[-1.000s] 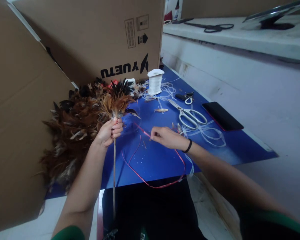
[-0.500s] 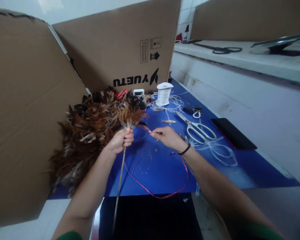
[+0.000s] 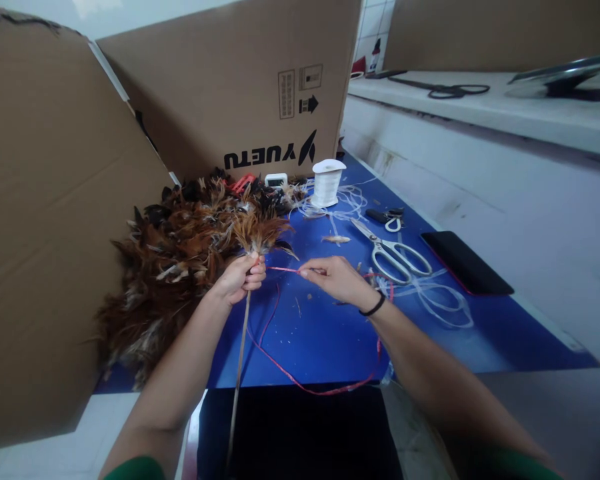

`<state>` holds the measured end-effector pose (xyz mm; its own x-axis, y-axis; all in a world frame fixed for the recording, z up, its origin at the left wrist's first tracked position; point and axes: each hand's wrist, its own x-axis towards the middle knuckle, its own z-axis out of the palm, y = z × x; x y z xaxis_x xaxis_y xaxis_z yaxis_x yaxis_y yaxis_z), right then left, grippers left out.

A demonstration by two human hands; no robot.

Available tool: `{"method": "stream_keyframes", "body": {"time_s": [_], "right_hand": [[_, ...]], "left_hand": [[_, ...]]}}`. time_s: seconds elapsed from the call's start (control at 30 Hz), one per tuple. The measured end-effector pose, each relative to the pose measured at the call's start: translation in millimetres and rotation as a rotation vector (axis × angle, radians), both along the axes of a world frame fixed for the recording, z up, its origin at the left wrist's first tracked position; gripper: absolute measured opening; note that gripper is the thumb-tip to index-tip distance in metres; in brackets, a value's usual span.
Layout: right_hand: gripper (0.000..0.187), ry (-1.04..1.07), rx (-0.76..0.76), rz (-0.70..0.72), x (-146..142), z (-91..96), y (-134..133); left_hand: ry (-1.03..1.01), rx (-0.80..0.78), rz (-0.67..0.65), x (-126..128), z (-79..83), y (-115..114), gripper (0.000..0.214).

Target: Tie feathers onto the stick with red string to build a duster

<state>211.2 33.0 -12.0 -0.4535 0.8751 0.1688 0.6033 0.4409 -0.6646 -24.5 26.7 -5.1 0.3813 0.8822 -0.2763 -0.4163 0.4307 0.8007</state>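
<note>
My left hand (image 3: 241, 279) is closed around a thin stick (image 3: 239, 363) just below a tuft of brown feathers (image 3: 259, 232) at its top end. The stick slants down past the table's front edge. Between my hands runs a taut stretch of red string (image 3: 283, 269). My right hand (image 3: 336, 277) pinches that string to the right of the tuft. The rest of the string (image 3: 293, 379) loops loosely over the table front and back under my right forearm. Close behind my left hand lies a large heap of brown and black feathers (image 3: 190, 247).
On the blue table (image 3: 310, 340) lie white-handled scissors (image 3: 393, 257), a black phone (image 3: 467, 262), a black-handled cutter (image 3: 384, 217) and tangled clear ribbon (image 3: 437, 300). A white ribbon spool (image 3: 327, 183) stands farther back. Cardboard panels (image 3: 220, 87) enclose the left and back.
The string between my hands has moved lower and now stretches straight to the left hand. A dark feather near my right fingers now lies clear of them. My left hand keeps its grip.
</note>
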Motion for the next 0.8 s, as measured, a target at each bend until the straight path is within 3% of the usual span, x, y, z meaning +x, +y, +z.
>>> {"method": "stream_keyframes", "body": {"time_s": [0.17,0.27,0.43,0.53,0.6,0.73,0.8], "right_hand": [[0.027,-0.076,0.097,-0.102,6.9,8.0,13.5],[0.028,-0.209,0.192,-0.169,8.1,17.6,35.7],[0.031,-0.450,0.415,-0.399,12.1,40.1,77.0],[0.033,-0.543,0.576,-0.498,11.1,53.1,63.7],[0.026,-0.520,0.602,-0.400,4.7,55.9,31.5],[0.025,-0.333,0.325,0.186,-19.0,39.0,-56.9],[0.030,-0.329,0.227,0.334,-31.3,23.0,-92.3]], "left_hand": [[-0.025,0.006,0.000,-1.2,2.4,0.2,0.020],[-0.058,0.014,0.005,-3.3,4.8,0.3,0.018],[-0.086,0.031,0.028,-6.0,7.6,-0.2,0.015],[-0.093,0.034,0.050,-6.6,8.3,-0.1,0.016],[-0.096,0.030,0.053,-6.7,8.4,0.4,0.016],[-0.097,0.019,0.044,-6.2,7.7,1.6,0.016],[-0.095,0.014,0.042,-5.5,6.9,1.8,0.016]]}}
